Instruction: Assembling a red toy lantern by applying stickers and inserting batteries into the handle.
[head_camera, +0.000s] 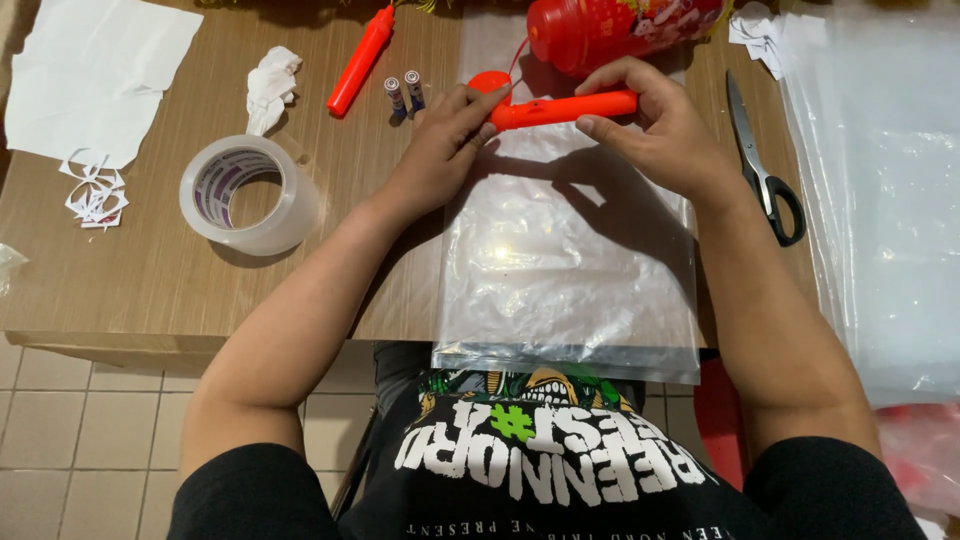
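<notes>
Two hands on one orange handle: left hand pinching its end, right hand wrapped around it; red lantern is cut off above.

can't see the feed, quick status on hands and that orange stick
Left hand and right hand both grip the orange stick, over a clear plastic bag. Two batteries beside. Nothing blocking.

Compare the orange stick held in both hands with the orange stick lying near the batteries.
The held orange stick lies almost level between the left hand and the right hand, above the clear plastic bag; the loose orange stick rests untouched on the wooden table, slanting steeply. The held one has a round orange piece at its left end; the loose one tapers to a plain tip. Both are bright orange plastic and similar in length.
</notes>
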